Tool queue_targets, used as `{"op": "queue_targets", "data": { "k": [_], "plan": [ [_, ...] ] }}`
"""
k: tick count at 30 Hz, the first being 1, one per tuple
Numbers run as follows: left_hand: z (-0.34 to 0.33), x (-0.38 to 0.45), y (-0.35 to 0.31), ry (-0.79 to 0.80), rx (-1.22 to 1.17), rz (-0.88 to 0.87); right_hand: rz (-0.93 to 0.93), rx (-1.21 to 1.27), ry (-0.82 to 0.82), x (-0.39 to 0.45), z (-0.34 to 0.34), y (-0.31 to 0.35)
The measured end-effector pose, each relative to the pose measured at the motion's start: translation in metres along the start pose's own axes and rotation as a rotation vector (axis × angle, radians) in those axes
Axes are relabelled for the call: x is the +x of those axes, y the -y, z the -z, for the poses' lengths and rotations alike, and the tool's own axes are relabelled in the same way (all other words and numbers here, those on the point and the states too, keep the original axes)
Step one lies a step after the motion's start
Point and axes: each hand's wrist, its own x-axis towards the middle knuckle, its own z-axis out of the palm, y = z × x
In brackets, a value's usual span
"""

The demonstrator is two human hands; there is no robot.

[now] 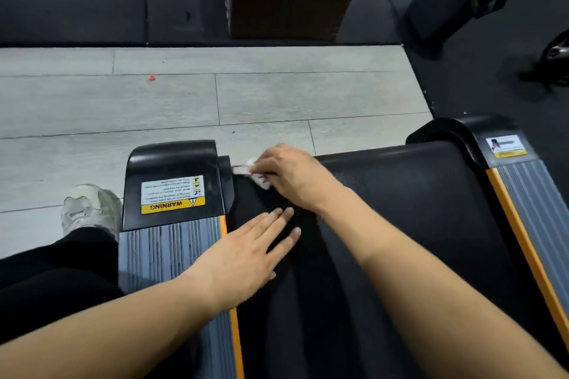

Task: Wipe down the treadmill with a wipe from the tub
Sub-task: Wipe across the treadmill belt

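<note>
The right hand (284, 174) pinches a wipe (252, 172), seemingly against the treadmill's (400, 194) belt end; the left hand (246, 252) rests flat, fingers straight.

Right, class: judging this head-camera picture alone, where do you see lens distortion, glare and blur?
Head view: wide-angle lens bows the floor planks and treadmill; soft glare on the end cap; the wipe under the right hand is slightly blurred.
</note>
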Motion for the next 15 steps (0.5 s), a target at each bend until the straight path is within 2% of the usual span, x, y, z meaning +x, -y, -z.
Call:
{"op": "queue_targets", "data": {
  "k": [2,5,8,11,15],
  "plan": [
    [0.001,-0.001,0.004,-0.029,0.018,-0.002,-0.095,-0.056,-0.096,-0.023,0.004,-0.037],
    [0.006,0.001,0.005,-0.077,0.004,-0.008,-0.432,-0.099,-0.317,-0.056,0.010,-0.095],
    [0.008,0.001,0.002,-0.077,0.000,0.010,-0.610,-0.031,-0.393,-0.061,0.003,-0.095],
    [0.009,0.001,-0.002,-0.071,-0.012,0.029,-0.536,0.039,-0.411,-0.043,-0.012,-0.054],
    [0.007,0.002,-0.001,-0.052,-0.022,0.041,-0.248,0.148,-0.356,-0.026,-0.029,-0.005]
  ]
}}
